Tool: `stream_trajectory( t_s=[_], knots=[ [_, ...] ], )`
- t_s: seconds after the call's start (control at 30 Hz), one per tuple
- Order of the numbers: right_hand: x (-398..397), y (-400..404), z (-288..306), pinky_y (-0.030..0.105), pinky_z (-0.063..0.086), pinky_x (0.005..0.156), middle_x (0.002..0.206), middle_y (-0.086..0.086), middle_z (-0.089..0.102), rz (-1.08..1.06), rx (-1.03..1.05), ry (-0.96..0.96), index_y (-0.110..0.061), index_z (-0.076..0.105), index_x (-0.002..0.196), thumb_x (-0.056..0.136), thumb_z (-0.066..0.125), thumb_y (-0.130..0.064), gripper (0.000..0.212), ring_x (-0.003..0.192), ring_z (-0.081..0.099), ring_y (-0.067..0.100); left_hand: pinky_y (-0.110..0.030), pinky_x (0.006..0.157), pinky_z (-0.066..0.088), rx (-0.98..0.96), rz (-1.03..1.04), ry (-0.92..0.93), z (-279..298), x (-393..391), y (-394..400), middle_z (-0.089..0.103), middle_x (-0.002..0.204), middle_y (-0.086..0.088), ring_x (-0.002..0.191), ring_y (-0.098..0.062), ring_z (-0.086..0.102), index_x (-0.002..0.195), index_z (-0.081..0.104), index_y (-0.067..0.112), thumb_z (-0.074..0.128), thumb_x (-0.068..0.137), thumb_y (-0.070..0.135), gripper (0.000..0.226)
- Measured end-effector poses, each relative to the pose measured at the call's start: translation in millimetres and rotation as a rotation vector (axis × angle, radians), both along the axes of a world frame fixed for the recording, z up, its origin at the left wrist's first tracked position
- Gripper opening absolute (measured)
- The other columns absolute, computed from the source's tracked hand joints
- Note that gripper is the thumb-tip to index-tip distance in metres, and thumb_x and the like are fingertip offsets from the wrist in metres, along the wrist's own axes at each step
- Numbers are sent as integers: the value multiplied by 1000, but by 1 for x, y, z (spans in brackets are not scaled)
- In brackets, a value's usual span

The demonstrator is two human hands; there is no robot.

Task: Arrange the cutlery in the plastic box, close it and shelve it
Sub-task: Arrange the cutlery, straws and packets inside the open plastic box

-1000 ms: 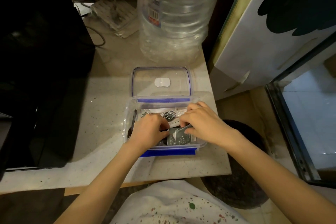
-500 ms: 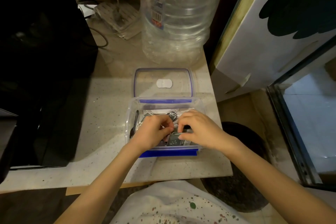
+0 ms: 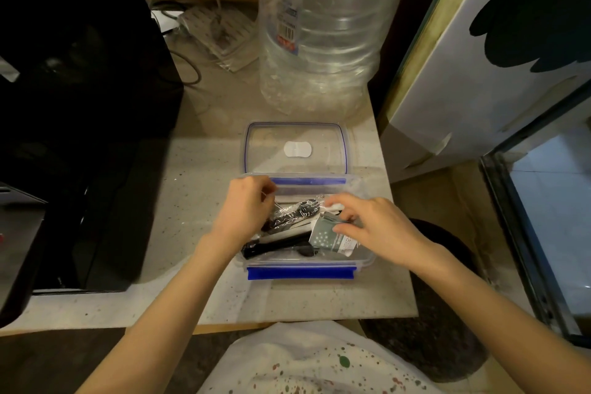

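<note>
A clear plastic box (image 3: pixel 363 261) with blue clips stands open on the speckled counter (image 3: pixel 198 201). Its lid (image 3: pixel 295 149) lies flat just behind it. Inside are black plastic cutlery (image 3: pixel 278 245), a wrapped black fork (image 3: pixel 292 213) and a grey dotted sachet (image 3: pixel 327 233). My left hand (image 3: pixel 244 211) is over the box's left side, fingers pinched on the clear wrapper of the fork. At the right side, my right hand (image 3: pixel 379 227) has its fingertips on the grey sachet and a small white piece.
A large clear water bottle (image 3: pixel 319 25) stands behind the lid. A black appliance (image 3: pixel 73 105) fills the left of the counter. A power strip with cables (image 3: pixel 217 29) lies at the back. A white door (image 3: pixel 495 67) is at the right, beyond the counter's edge.
Both hands have spread apart inside the box: the left moved up-left with the wrapped fork, the right shifted right onto the sachet. The black cutlery at the front now shows.
</note>
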State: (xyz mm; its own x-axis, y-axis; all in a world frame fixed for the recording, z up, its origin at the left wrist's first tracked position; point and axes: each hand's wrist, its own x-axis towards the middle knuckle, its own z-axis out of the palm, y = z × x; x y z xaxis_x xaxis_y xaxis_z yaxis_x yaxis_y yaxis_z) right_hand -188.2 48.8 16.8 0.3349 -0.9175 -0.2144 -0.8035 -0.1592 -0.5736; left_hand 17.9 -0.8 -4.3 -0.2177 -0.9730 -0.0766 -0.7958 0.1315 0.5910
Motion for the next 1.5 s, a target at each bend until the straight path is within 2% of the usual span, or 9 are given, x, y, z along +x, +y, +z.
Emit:
stream_trajectory(
  t_s=[0.07,0.17,0.27,0.43,0.67,0.9,1.07,1.17,1.5],
  knots=[
    [-2,-3,2,5,40,73,96,-4,73,-8,-15,17,-23,49,131,88,63,-20,46,87,67,6,-26,81,53,10,-15,-102,-6,-3,-6,69,101,-17,88,-26,65,102,67,0,54,87,-2,20],
    [-5,-5,5,18,43,84,97,-4,72,26,-49,85,-20,63,114,86,65,-24,28,90,63,7,-39,81,56,62,-100,-286,-12,-7,-9,71,98,-19,89,-32,66,100,68,0,53,84,-3,22],
    [-5,-7,2,24,34,95,92,-7,70,110,-56,137,-22,68,102,86,65,-28,17,91,57,6,-38,78,57,68,-164,-399,-17,-9,-6,72,95,-15,85,-28,68,101,68,3,53,86,-2,22],
    [3,-9,-12,29,25,107,89,-11,65,229,-55,275,-23,65,105,90,58,-30,18,98,55,11,-37,84,56,66,-237,-418,-19,-7,-10,70,104,-13,93,-26,66,104,67,6,56,86,-2,23],
    [9,-16,-17,33,34,96,101,-1,66,307,-143,463,-20,64,107,93,53,-28,19,100,51,16,-37,90,53,130,-331,-438,-12,-2,-14,66,109,-14,99,-26,63,104,67,4,60,84,5,21],
    [8,-16,-21,32,35,97,111,-1,65,326,-174,472,-19,62,113,93,52,-29,24,108,51,16,-30,102,43,173,-418,-415,-5,-2,-12,59,124,-8,115,-20,54,117,63,13,59,87,6,32],
    [6,-11,-23,31,32,99,114,-1,64,314,-194,456,-17,59,117,94,50,-27,26,109,52,16,-27,96,47,97,-493,-467,-4,1,-12,55,124,-7,107,-20,57,119,62,15,56,89,7,32],
    [6,-10,-23,31,31,100,116,0,62,323,-208,471,-16,57,119,95,48,-24,27,111,50,17,-34,90,52,51,-532,-533,-4,2,-14,55,122,-7,102,-22,60,118,62,15,56,89,11,30],
    [5,-10,-21,31,28,104,117,-1,64,331,-199,476,-18,58,118,91,54,-25,28,112,51,16,-34,92,52,31,-543,-601,2,3,-18,63,118,-9,104,-23,62,113,60,9,54,90,13,24]
  ],
)
